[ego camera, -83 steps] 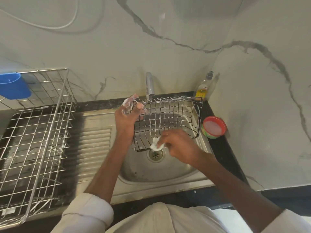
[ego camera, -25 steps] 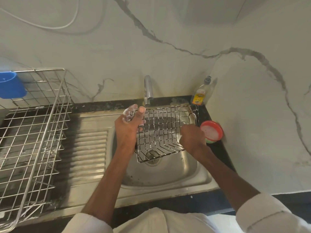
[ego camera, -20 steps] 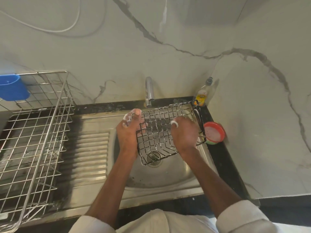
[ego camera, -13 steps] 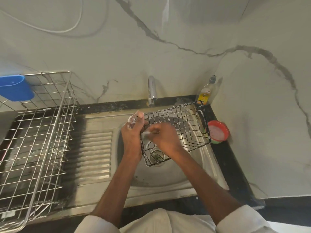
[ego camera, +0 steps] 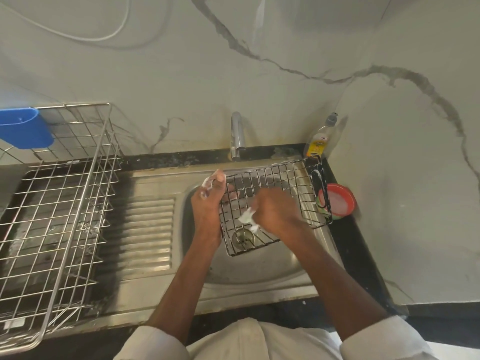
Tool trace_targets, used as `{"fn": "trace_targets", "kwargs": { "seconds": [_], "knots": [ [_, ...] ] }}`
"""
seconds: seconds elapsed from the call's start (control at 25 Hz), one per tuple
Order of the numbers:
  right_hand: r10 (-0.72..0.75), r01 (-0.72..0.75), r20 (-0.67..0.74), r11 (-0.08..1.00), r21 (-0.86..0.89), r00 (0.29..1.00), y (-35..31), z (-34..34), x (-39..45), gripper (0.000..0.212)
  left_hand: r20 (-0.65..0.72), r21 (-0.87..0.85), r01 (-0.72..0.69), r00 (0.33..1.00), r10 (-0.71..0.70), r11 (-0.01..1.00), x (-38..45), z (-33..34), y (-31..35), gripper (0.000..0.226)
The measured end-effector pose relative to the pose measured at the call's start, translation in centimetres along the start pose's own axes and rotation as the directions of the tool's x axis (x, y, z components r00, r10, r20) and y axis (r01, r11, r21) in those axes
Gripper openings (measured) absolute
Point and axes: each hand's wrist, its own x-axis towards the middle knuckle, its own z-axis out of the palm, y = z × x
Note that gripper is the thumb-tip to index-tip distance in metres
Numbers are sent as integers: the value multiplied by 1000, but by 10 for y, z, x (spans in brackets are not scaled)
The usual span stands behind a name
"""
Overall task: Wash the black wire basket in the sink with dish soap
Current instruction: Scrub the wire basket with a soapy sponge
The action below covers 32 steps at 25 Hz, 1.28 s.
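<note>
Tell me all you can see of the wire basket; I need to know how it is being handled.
The wire basket is a shallow rectangular tray of dark metal wire in a square grid, with low sides and a loop handle at its right end. It is wet and flecked with foam. It is held tilted over the sink, its near corner above the drain. The left hand grips its left edge, thumb over the rim; the right hand rubs a soapy white scrubber on its mesh.
</note>
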Motion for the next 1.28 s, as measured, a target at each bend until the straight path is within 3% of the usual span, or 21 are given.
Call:
{"fn": "trace_targets", "kwargs": {
  "seconds": [0.08,0.16,0.2,0.28,0.36,0.4,0.44,0.52,0.6,0.68,0.76,0.88,1.08,1.16,1.28],
  "knots": [
    [188,-184,-221,982,39,957,17,-13,12,15,3,23,-3,1000,3,1000,-1,-4,-1,75],
    [250,-221,-357,968,121,900,25,-12,19,18,12,20,-5,1000,5,1000,-3,-3,-1,74],
    [206,-163,-346,975,151,915,21,-6,20,18,11,17,-4,1000,4,1000,-4,-1,0,73],
    [-16,51,-171,978,204,985,2,16,8,19,6,30,-7,1000,7,1000,-3,1,1,69],
    [-218,212,-2,947,240,976,-10,33,-8,22,11,35,-15,1000,14,999,-2,4,4,54],
    [-239,243,-45,946,214,970,-8,34,-7,26,18,40,-17,1000,16,999,-2,5,6,51],
    [-191,215,-152,963,161,970,-2,30,-1,28,25,52,-21,1000,19,998,-2,5,6,52],
    [11,19,-347,997,81,938,16,10,11,29,26,66,-27,999,26,997,-5,3,5,63],
    [211,-189,-424,977,94,881,40,-6,14,29,21,48,-29,999,28,998,-7,1,1,75],
    [311,-311,-387,948,65,868,55,-5,6,26,1,18,-20,1000,20,1000,-5,-1,0,78],
    [314,-316,-262,948,37,913,53,6,-4,23,-33,6,-31,999,31,1000,-2,-2,0,78],
    [196,-195,-103,981,19,975,37,23,-6,24,-54,11,-42,998,42,999,0,-1,-3,75],
    [12,-11,83,1000,-14,997,7,37,-4,24,-38,-2,-58,998,58,998,-13,7,-5,76],
    [-103,81,161,987,138,982,4,43,-3,23,-54,-4,-57,997,57,998,-13,11,-9,77],
    [-184,52,194,842,538,964,7,48,-7,23,-96,15,-47,994,48,999,-10,20,-18,80]
  ]
}}
